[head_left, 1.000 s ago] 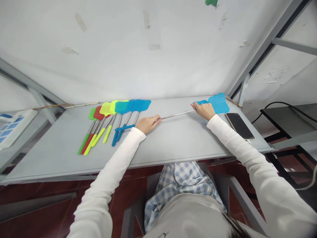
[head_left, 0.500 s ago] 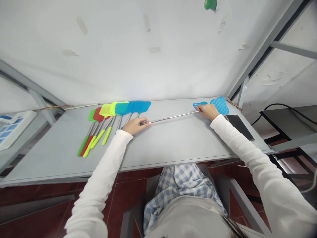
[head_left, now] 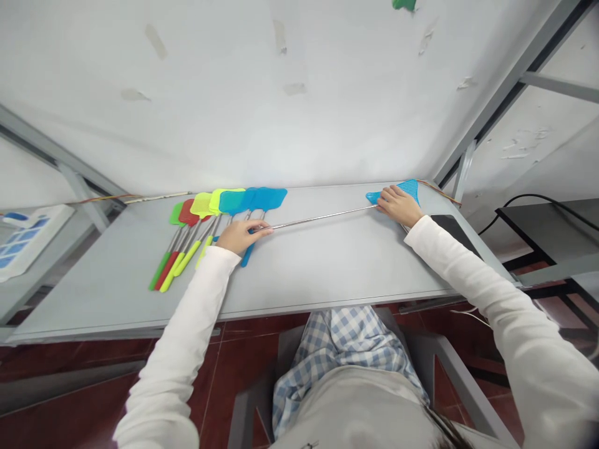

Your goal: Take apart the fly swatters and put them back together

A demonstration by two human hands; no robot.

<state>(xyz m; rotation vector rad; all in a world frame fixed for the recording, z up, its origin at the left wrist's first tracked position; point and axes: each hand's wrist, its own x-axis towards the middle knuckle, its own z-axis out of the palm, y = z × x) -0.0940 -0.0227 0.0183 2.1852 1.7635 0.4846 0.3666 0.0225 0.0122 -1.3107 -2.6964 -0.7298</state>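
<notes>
A blue fly swatter with a long, thin metal rod stretches between my two hands, just above the table. My left hand is closed around its handle end, the fingers mostly covering the blue grip. At the other end, my right hand grips the swatter where the rod meets its blue head, part of which sticks out left of the fingers. Behind that hand lies another blue swatter head, partly hidden. Left of my left hand, several swatters in green, red, yellow and blue lie side by side, heads toward the wall.
The grey table ends at a white wall. A flat black object lies beside my right forearm. A white and blue item sits on a surface at far left, and dark stools stand at right.
My left hand has moved left with the handle, drawing the rod out longer to view. My right hand has turned its fingers further over the swatter's head end. The view has shifted slightly.
</notes>
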